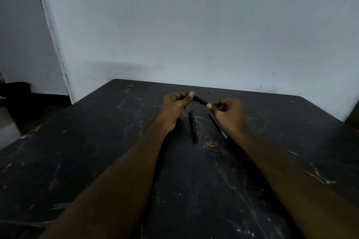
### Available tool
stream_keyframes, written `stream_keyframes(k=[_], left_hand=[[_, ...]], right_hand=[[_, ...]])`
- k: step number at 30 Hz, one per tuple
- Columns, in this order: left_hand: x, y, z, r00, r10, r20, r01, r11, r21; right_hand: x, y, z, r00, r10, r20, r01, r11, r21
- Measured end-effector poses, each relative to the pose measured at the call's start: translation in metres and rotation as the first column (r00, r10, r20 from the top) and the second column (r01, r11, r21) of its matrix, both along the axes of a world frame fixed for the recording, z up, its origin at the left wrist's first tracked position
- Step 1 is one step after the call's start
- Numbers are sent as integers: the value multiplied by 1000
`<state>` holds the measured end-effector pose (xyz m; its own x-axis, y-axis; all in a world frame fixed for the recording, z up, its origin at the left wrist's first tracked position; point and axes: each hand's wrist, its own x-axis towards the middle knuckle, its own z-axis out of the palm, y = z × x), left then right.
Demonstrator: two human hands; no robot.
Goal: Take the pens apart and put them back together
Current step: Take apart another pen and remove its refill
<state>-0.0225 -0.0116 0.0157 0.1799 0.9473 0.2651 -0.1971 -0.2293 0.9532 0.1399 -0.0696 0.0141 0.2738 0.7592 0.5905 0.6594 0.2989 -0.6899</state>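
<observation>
A short black pen part (pixel 200 100) is held above the dark table (pixel 97 151) between both hands. My left hand (pixel 175 106) pinches its left end with thumb and fingers. My right hand (pixel 229 111) pinches its right end at the fingertips. Below them a black pen barrel with a blue end (pixel 193 127) lies on the table. A thin blue-and-clear refill (pixel 217 125) lies to its right, partly hidden under my right hand.
The table's far edge meets a pale wall (pixel 194 25). A dark object (pixel 15 93) sits on the floor at the far left. Something dark stands past the table's right edge (pixel 352 116).
</observation>
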Motion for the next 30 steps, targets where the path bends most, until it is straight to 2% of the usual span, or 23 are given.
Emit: stream_keyframes(k=[9,16,22,26,30], left_hand=[[-4,2,0,999,-52,1,52,999,-14],[1,1,3,998,64,2,-65,998,18],[4,1,6,994,103,20,-104,994,40],[3,4,1,982,156,-108,-149,986,68],[1,9,-5,894,238,-380,-181,967,179]], right_hand=[[-3,2,-2,999,-23,-43,24,1000,11],[3,8,-6,998,42,52,-40,999,-30],[14,7,1,992,29,126,-26,999,-28],[33,-1,16,994,-97,-41,99,994,35],[55,-6,20,965,-218,-146,209,975,-74]])
